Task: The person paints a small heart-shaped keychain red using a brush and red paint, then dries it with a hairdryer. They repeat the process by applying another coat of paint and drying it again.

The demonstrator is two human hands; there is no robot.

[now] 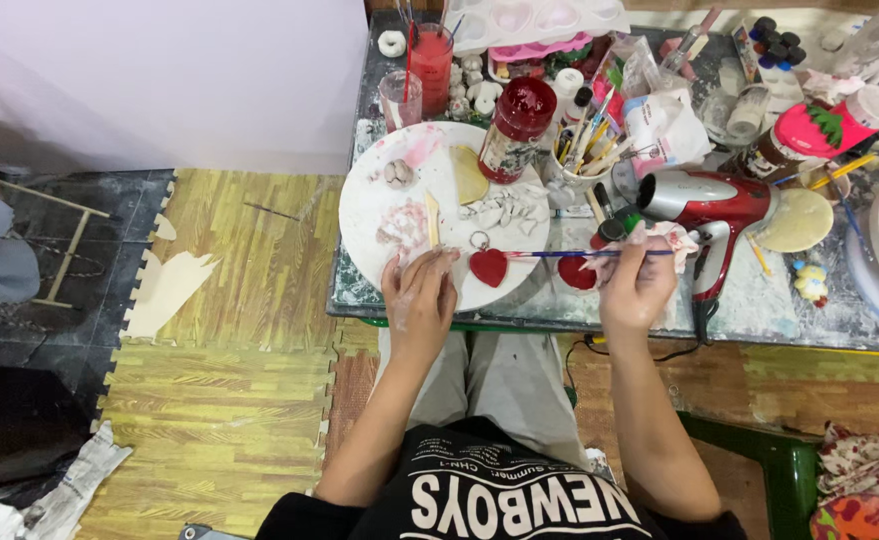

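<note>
My left hand (419, 295) rests on the near edge of a round white plate (369, 215), fingers close to a red heart-shaped piece (488, 267) with a small metal ring. My right hand (636, 285) grips a thin blue-handled paintbrush (579, 254) together with a crumpled paint-stained tissue (667, 236). The brush lies level, its tip pointing left at the heart. A second red piece (576, 274) lies on the table just left of my right hand. Small white clay shapes (504, 210) are scattered on the plate.
A red hair dryer (714, 205) lies right of my right hand. A red-lidded jar (515, 128), a cup of brushes (584, 150), a red water glass (431, 55), paint bottles and moulds crowd the back of the table. Foam floor mats lie to the left.
</note>
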